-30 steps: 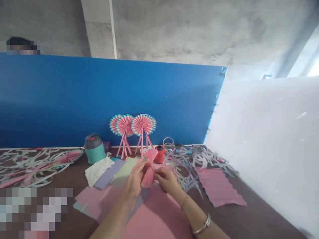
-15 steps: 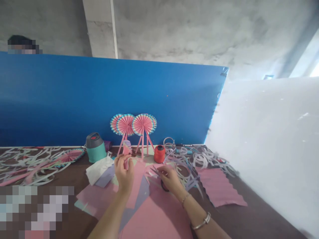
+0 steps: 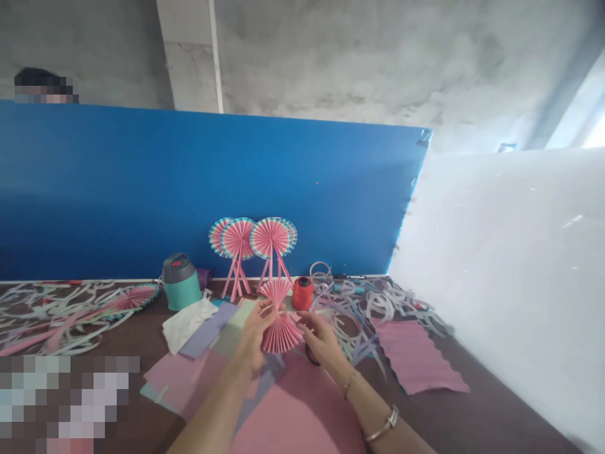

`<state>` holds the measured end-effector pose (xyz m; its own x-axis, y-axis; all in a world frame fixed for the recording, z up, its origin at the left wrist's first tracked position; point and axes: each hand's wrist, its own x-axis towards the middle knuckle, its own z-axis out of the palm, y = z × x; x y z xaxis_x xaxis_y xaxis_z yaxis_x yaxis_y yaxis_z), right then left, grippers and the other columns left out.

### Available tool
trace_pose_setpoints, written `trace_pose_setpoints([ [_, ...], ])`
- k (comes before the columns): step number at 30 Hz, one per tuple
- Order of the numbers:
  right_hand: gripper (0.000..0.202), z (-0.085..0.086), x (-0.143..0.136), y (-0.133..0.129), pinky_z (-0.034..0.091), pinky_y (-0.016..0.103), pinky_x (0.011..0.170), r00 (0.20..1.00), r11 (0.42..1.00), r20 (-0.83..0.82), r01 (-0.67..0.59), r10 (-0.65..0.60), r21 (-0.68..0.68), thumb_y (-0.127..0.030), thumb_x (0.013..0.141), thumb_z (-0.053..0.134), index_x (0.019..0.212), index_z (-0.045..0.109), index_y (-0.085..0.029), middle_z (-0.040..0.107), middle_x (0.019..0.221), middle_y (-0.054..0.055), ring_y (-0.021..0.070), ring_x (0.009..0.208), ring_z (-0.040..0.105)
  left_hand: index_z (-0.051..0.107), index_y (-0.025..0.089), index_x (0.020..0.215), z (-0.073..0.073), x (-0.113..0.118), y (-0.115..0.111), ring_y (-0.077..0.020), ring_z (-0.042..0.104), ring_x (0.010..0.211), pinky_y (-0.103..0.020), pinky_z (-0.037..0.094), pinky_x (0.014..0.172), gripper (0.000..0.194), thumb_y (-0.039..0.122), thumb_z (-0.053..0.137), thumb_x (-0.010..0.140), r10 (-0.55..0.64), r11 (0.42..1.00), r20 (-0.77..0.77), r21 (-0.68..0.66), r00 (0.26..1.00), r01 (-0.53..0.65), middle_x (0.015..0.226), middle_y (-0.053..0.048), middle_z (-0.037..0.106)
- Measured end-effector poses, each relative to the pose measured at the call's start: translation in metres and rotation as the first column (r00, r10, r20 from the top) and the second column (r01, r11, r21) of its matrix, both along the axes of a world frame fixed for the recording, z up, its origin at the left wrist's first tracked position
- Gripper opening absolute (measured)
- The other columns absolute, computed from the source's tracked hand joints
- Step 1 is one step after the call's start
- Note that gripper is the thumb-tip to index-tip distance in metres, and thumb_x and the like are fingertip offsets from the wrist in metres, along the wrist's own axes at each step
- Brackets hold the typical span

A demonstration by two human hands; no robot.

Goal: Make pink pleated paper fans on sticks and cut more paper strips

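Note:
My left hand [image 3: 255,337] is closed on a pleated pink paper fan [image 3: 282,335], pinching it near its narrow middle. The pleats spread out above and below that waist like a bow tie. Close to the fan's right side is my right hand [image 3: 322,337], its fingers curled around a pair of scissors [image 3: 312,356]. A black handle loop shows beneath the palm, while the blades are mostly hidden. Under both hands lie flat sheets of pink paper [image 3: 302,410]. A red spool of thread [image 3: 302,294] stands just beyond the fan.
Finished round fans [image 3: 271,238] stand against the blue partition [image 3: 155,189]. A teal container with a grey lid [image 3: 182,284] is at left, beside white crumpled paper [image 3: 188,325]. Curled paper strips [image 3: 378,306] and a rippled pink sheet [image 3: 418,355] lie at right. A person's head shows behind the partition.
My left hand has lowered and moved right. The narrow folded paper it held upright is now turned and fanned out at both ends. The right hand has barely moved.

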<state>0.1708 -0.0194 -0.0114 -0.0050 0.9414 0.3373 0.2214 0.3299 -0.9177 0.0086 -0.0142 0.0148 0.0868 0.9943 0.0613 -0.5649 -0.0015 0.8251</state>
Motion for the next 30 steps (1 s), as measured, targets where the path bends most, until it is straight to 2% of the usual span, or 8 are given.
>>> trace_pose_setpoints([
  [2,0.039,0.006,0.0,-0.004,0.045,0.029,0.067,0.989,0.996,-0.143,-0.053,0.043,-0.065,-0.046,0.077,0.058,0.102,0.067,-0.019,0.068,0.087,0.006,0.0186,0.074,0.058,0.052,0.018,0.101,-0.002,0.008,-0.004,-0.0223,0.068,0.085,-0.034,0.051,0.078,0.043,0.023,0.075,0.065,-0.104,0.993,0.043,-0.052,0.994,0.106,0.096,-0.008,0.068],
  [5,0.042,0.012,0.002,-0.007,0.044,0.028,0.065,0.947,0.965,-0.288,-0.198,0.142,-0.173,-0.053,0.079,0.054,0.097,0.069,-0.018,0.068,0.086,0.007,0.0186,0.076,0.059,0.053,0.017,0.102,-0.004,0.012,-0.007,-0.0227,0.068,0.086,-0.035,0.051,0.082,0.046,0.02,0.077,0.064,-0.147,0.987,0.061,-0.054,0.987,0.151,0.096,-0.008,0.069],
  [9,0.036,0.007,0.002,-0.002,0.043,0.026,0.067,0.914,0.936,-0.302,-0.322,0.27,-0.139,-0.04,0.066,0.072,0.094,0.067,-0.018,0.067,0.09,0.005,0.0169,0.078,0.058,0.052,0.019,0.099,-0.004,0.013,-0.006,-0.0214,0.067,0.088,-0.033,0.05,0.081,0.05,0.02,0.081,0.058,-0.114,0.993,0.054,-0.023,0.992,0.116,0.092,-0.005,0.068],
  [11,0.035,0.001,0.001,0.002,0.041,0.025,0.061,0.925,0.94,-0.271,-0.313,0.267,-0.139,-0.033,0.061,0.075,0.091,0.067,-0.018,0.065,0.081,0.002,0.0133,0.067,0.055,0.052,0.019,0.102,-0.003,0.012,-0.007,-0.0219,0.066,0.09,-0.031,0.049,0.079,0.052,0.021,0.081,0.058,-0.121,0.993,0.011,-0.005,0.993,0.121,0.094,-0.006,0.068],
  [15,0.037,0.002,0.001,0.003,0.037,0.023,0.054,0.962,0.957,-0.228,-0.2,0.151,-0.21,-0.027,0.059,0.074,0.093,0.066,-0.016,0.057,0.062,-0.004,0.01,0.055,0.049,0.053,0.018,0.108,-0.003,0.009,-0.007,-0.0222,0.064,0.096,-0.032,0.048,0.083,0.056,0.019,0.079,0.059,-0.138,0.99,-0.095,0.027,0.986,0.141,0.105,-0.009,0.067],
  [21,0.028,0.015,0.008,-0.004,0.037,0.022,0.054,0.941,0.953,-0.325,-0.182,0.097,-0.241,-0.033,0.061,0.073,0.082,0.067,-0.015,0.06,0.067,-0.001,0.0106,0.059,0.05,0.054,0.018,0.107,-0.009,0.004,0.0,-0.0234,0.064,0.096,-0.035,0.044,0.087,0.057,0.02,0.08,0.056,-0.108,0.994,-0.183,0.013,0.977,0.112,0.098,-0.009,0.07],
  [25,0.024,0.021,0.014,-0.005,0.03,0.021,0.049,0.956,0.956,-0.292,-0.096,0.011,-0.277,-0.03,0.059,0.072,0.076,0.067,-0.015,0.057,0.061,-0.002,0.0084,0.053,0.043,0.056,0.016,0.107,-0.01,0.0,0.003,-0.023,0.065,0.093,-0.034,0.044,0.086,0.058,0.019,0.08,0.054,-0.152,0.988,-0.227,-0.018,0.962,0.152,0.097,-0.01,0.07],
  [30,0.015,0.022,0.012,-0.005,0.031,0.021,0.05,0.964,0.961,-0.262,-0.11,0.041,-0.254,-0.027,0.061,0.068,0.071,0.066,-0.015,0.055,0.059,-0.003,0.0088,0.053,0.043,0.057,0.017,0.105,-0.01,-0.006,0.005,-0.0205,0.065,0.088,-0.03,0.045,0.081,0.054,0.017,0.078,0.056,-0.2,0.98,-0.264,-0.028,0.944,0.199,0.093,-0.007,0.069],
])
